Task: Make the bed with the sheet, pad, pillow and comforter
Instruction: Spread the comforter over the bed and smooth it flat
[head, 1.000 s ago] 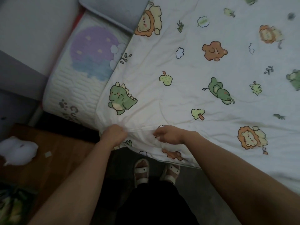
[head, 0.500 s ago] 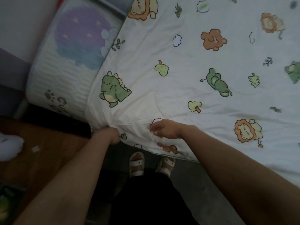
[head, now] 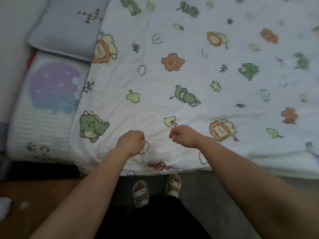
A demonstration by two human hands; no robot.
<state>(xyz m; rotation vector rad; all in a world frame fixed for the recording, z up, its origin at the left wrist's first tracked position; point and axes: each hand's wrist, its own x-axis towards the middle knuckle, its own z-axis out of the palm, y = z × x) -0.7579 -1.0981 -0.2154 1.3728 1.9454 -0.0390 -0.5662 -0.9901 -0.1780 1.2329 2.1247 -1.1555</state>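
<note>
Standing at the long side of the bed, looking down.

Comforter (head: 189,75): white, printed with dinosaurs, lions, bears and small trees. It is spread over most of the bed, and its near edge hangs just over the side above my feet. The cloth is creased and bunched near that edge, between and below my hands.

Left hand (head: 131,142): curled into a fist, knuckles up, sitting on the comforter a little in from the edge, beside the green dinosaur print. Creases run out from under it. The fist hides its own palm, so I cannot tell whether any cloth is caught inside.

Right hand (head: 185,136): just beside the left, near a small tree print. The fingers are curled in, with the thumb tip close to the forefinger. I see no cloth between them.

Pillow (head: 69,28): grey-blue, at the head end to my left, with the comforter's corner lying against it.

Pad (head: 44,104): quilted white with a purple and blue circle, bare between the pillow and the bed's near corner. The comforter's left edge lies on it.

Below: my sandals (head: 140,192) on a grey floor (head: 207,195), close to the bed. There are brown floorboards (head: 43,195) to the left.
</note>
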